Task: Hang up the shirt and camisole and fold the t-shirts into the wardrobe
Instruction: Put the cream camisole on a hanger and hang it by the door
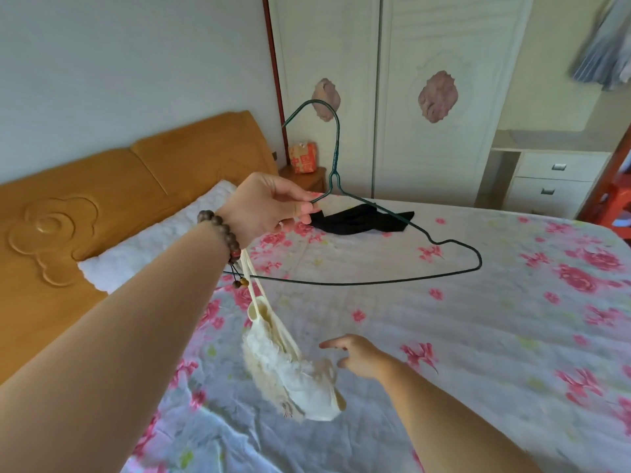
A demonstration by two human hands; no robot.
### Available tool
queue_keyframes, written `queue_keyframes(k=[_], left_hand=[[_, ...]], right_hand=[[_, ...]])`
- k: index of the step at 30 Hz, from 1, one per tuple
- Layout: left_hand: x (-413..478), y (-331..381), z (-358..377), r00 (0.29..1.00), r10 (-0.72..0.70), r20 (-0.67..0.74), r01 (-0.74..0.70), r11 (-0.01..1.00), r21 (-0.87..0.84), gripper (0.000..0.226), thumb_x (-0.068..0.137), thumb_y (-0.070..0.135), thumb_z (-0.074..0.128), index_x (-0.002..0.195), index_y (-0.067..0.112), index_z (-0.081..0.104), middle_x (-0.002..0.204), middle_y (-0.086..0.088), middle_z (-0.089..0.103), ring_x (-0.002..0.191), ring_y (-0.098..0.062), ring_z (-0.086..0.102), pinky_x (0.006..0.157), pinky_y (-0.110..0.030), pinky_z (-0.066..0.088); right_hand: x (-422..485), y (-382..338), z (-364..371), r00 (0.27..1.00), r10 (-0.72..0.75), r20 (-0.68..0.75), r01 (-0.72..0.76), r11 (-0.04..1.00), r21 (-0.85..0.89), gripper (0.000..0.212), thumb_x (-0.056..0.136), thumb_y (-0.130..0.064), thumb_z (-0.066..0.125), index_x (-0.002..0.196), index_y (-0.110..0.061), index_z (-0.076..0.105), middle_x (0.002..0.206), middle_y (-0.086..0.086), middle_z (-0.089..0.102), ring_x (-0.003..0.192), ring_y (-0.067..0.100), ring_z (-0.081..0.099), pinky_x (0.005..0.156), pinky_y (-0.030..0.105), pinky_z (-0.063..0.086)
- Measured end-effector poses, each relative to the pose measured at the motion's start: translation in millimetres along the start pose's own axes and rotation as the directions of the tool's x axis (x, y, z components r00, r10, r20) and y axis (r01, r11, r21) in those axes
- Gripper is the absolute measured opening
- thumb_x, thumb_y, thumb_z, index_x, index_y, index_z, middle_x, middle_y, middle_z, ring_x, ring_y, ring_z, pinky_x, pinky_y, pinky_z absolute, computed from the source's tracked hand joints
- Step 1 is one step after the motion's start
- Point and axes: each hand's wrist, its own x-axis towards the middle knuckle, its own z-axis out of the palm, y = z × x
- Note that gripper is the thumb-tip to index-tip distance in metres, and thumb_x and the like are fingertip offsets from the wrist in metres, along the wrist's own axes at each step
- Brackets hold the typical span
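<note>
We find the left hand (266,206) raised over the bed (478,336), thumb and fingers curled in a pinch on the left shoulder of a green wire hanger (336,155), just below its twisted neck. The hanger is clear of the bed, hook uppermost and tilted toward the wardrobe (444,46), whose two white doors are closed. A beaded bracelet (222,230) sits on the left wrist. The cream camisole (290,373) hangs bunched from its thin straps, which run up to the hanger's left end beneath that wrist; we cannot tell how the straps are caught there. The garment hangs above the near left part of the bed, blurred. The right hand (358,356) is low, just beside the camisole, fingers loosely extended and spread, holding nothing; we see no contact with the fabric. A black garment (362,220) lies crumpled near the far edge of the bed. A white pillow (153,240) rests against the orange headboard (102,192).
</note>
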Motion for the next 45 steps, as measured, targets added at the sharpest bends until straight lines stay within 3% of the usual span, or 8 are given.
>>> queue_keyframes(k=[4, 8, 13, 20, 25, 32, 40, 45], left_hand=[[2.5, -6.5, -4.8, 0.999, -0.024, -0.031, 0.024, 1.000, -0.006, 0.008, 0.085, 0.005, 0.067, 0.080, 0.010, 0.072, 0.067, -0.007, 0.070, 0.045, -0.011, 0.049, 0.040, -0.019, 0.039], [0.9, -12.1, -13.3, 0.997, -0.056, -0.058, 0.057, 0.998, 0.018, 0.007, 0.086, 0.005, 0.067, 0.089, 0.001, 0.072, 0.068, -0.008, 0.069, 0.047, -0.013, 0.049, 0.041, -0.020, 0.040], [-2.1, -23.8, -28.8, 0.994, -0.074, -0.077, 0.079, 0.995, 0.058, 0.006, 0.086, 0.005, 0.067, 0.083, 0.008, 0.072, 0.072, -0.012, 0.068, 0.047, -0.013, 0.050, 0.042, -0.021, 0.039], [-10.0, -42.4, -40.7, 0.987, -0.118, -0.107, 0.123, 0.991, 0.045, 0.008, 0.087, 0.006, 0.066, 0.090, 0.002, 0.072, 0.070, -0.010, 0.069, 0.044, -0.010, 0.049, 0.041, -0.018, 0.039], [-14.8, -59.2, -37.1, 0.989, -0.120, -0.088, 0.124, 0.991, 0.041, 0.008, 0.087, 0.007, 0.066, 0.087, 0.003, 0.072, 0.063, -0.001, 0.069, 0.044, -0.007, 0.049, 0.042, -0.018, 0.039], [-15.7, -73.9, -30.9, 0.990, -0.131, -0.059, 0.129, 0.991, -0.027, 0.010, 0.088, 0.004, 0.064, 0.082, 0.005, 0.072, 0.061, -0.002, 0.067, 0.044, -0.009, 0.047, 0.041, -0.019, 0.037], [-11.9, -74.3, -25.8, 0.986, -0.155, -0.055, 0.153, 0.987, -0.041, 0.007, 0.086, 0.007, 0.066, 0.084, 0.005, 0.073, 0.068, -0.012, 0.068, 0.048, -0.016, 0.045, 0.043, -0.022, 0.036], [-12.7, -69.2, -22.0, 0.986, -0.160, -0.054, 0.157, 0.986, -0.055, 0.007, 0.087, 0.006, 0.066, 0.084, 0.006, 0.072, 0.062, -0.006, 0.069, 0.047, -0.015, 0.045, 0.042, -0.021, 0.035]], right_hand=[[12.2, -6.8, 18.4, 0.999, -0.020, 0.028, 0.020, 1.000, -0.016, 0.022, 0.081, -0.016, 0.073, 0.102, -0.016, 0.072, 0.101, -0.006, 0.062, 0.106, 0.012, 0.059, 0.081, 0.014, 0.037], [15.3, -8.9, 26.9, 0.999, -0.050, -0.009, 0.050, 0.998, 0.027, 0.007, 0.081, -0.021, 0.073, 0.083, -0.022, 0.066, 0.090, -0.003, 0.064, 0.091, 0.012, 0.059, 0.084, 0.026, 0.045], [9.5, -12.0, 9.1, 0.994, -0.087, -0.073, 0.089, 0.996, 0.029, 0.019, 0.081, -0.019, 0.073, 0.070, -0.025, 0.059, 0.064, -0.012, 0.056, 0.065, 0.005, 0.051, 0.062, 0.017, 0.038], [-15.0, -24.3, -41.5, 0.970, -0.135, -0.200, 0.119, 0.989, -0.093, 0.029, 0.078, -0.015, 0.072, 0.063, -0.034, 0.055, 0.065, -0.010, 0.055, 0.063, 0.006, 0.049, 0.061, 0.018, 0.036], [-41.7, -27.1, -70.8, 0.930, -0.149, -0.336, 0.113, 0.985, -0.127, 0.005, 0.079, -0.017, 0.072, 0.082, -0.013, 0.072, 0.079, 0.003, 0.067, 0.074, 0.015, 0.056, 0.069, 0.029, 0.043], [-79.0, -22.1, -111.4, 0.832, -0.153, -0.533, 0.076, 0.984, -0.163, 0.010, 0.080, -0.003, 0.063, 0.084, -0.005, 0.072, 0.082, 0.003, 0.067, 0.077, 0.014, 0.053, 0.063, 0.015, 0.034], [-107.0, -6.8, -133.2, 0.600, -0.046, -0.799, 0.139, 0.989, 0.048, 0.021, 0.079, 0.001, 0.066, 0.080, -0.019, 0.071, 0.080, -0.007, 0.063, 0.082, 0.022, 0.062, 0.078, 0.034, 0.049], [-119.2, -12.4, -141.9, 0.534, 0.145, -0.833, 0.289, 0.895, 0.341, 0.034, 0.083, 0.005, 0.061, 0.071, -0.026, 0.067, 0.079, 0.012, 0.068, 0.067, 0.020, 0.067, 0.082, 0.052, 0.054]])
